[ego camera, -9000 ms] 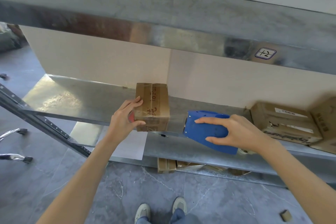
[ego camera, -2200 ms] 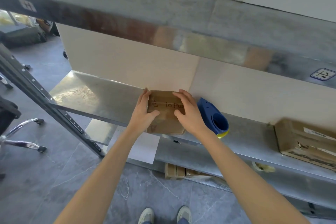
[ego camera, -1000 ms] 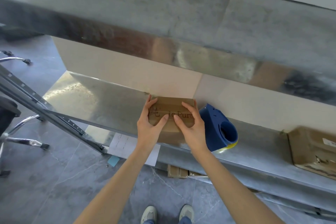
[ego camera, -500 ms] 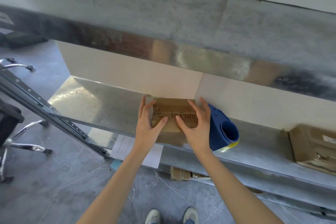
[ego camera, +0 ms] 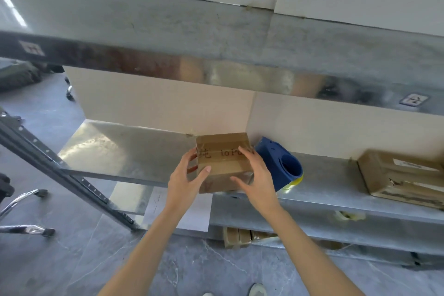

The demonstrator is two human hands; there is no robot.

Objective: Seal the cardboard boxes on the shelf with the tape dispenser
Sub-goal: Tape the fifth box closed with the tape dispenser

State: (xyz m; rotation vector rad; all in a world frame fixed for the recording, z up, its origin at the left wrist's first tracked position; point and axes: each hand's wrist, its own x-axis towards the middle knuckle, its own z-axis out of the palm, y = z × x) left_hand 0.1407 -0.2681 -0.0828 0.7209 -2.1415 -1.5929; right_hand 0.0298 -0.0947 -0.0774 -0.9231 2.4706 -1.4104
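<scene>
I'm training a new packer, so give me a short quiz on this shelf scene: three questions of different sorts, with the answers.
1. True or false: the right hand grips the blue tape dispenser.
2. Where does the dispenser sit relative to the small box? A) to its left B) to its right C) on top of it
3. What is the left hand holding?
Key: 1 false, it stands free on the shelf; 2 B; 3 the small box, which the right hand holds too.
</scene>
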